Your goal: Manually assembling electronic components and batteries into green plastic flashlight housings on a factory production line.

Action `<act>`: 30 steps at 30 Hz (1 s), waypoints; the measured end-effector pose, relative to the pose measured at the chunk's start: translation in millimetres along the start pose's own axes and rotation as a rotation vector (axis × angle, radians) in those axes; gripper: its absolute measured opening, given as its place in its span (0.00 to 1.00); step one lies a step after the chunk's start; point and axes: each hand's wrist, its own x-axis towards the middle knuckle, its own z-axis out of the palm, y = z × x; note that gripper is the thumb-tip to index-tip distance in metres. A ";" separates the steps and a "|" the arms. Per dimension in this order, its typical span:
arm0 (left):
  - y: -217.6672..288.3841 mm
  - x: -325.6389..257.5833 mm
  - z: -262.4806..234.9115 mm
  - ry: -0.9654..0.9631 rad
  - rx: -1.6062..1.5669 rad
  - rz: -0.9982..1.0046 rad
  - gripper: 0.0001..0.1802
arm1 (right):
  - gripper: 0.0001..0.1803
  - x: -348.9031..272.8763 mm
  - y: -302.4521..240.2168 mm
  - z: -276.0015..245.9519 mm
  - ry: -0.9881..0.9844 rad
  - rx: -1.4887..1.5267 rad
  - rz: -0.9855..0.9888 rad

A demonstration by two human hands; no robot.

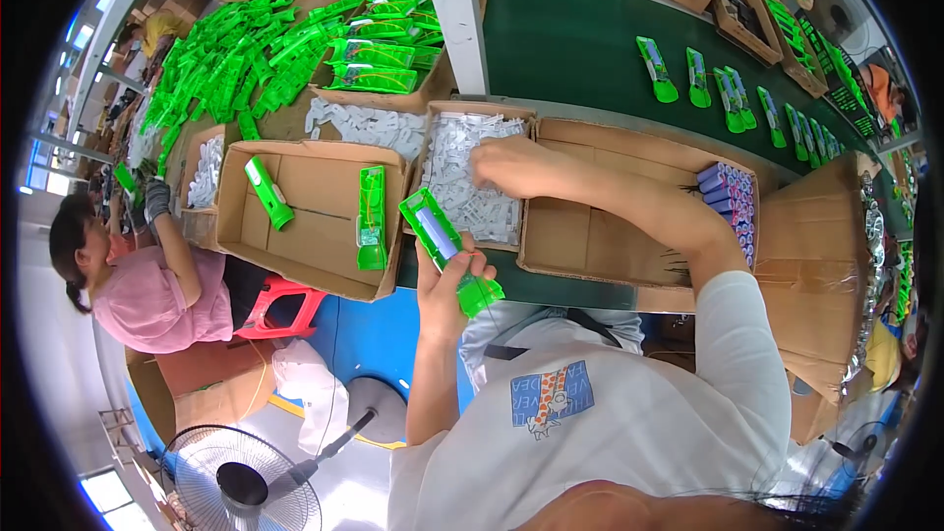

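Observation:
My left hand (442,287) is closed round a green flashlight shell (421,208), tilted with its wide head end toward me. A pale cylindrical battery (439,239) lies in the shell, and thin wires show near the head. My right hand (509,166) reaches into a shallow carton of small clear-white plastic pieces (457,192). Its fingers are curled down among the pieces, and whatever they pinch is hidden. In the carton to the left lie a green flashlight (268,194) and another green shell (372,216) with wiring inside.
Purple-wrapped batteries (730,199) fill the right end of a long carton (600,221). A heap of green shells (226,59) covers the far left. Several filled shells (656,69) lie on the green belt (560,39). A co-worker in pink (162,295) sits left; a fan (241,482) stands behind.

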 end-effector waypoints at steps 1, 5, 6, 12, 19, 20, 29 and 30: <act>0.6 -3.8 -3.0 0.007 0.002 0.008 0.22 | 0.05 16.9 -10.0 -4.3 -0.209 -0.058 0.132; -5.4 -14.9 1.5 -0.015 -0.022 0.007 0.23 | 0.02 37.9 -8.0 -2.9 -0.494 -0.110 0.242; -8.1 -14.4 2.9 -0.042 -0.023 0.001 0.23 | 0.03 26.6 12.7 2.2 -0.441 -0.010 0.097; -15.3 -18.7 0.4 -0.060 -0.015 -0.044 0.24 | 0.04 24.5 -2.6 -18.5 -0.182 0.263 -0.017; -15.0 -10.8 7.2 0.148 0.248 0.296 0.26 | 0.06 8.3 -38.9 -47.5 -0.323 1.100 0.356; -14.2 -8.5 9.3 0.198 0.317 0.356 0.25 | 0.05 4.6 -46.9 -47.9 -0.353 1.250 0.404; -13.6 6.1 11.8 0.075 0.127 0.316 0.23 | 0.12 -10.3 -76.0 -61.8 -0.268 0.949 0.441; -15.2 5.9 12.1 0.071 0.154 0.308 0.22 | 0.13 -11.6 -76.6 -62.2 -0.273 0.777 0.292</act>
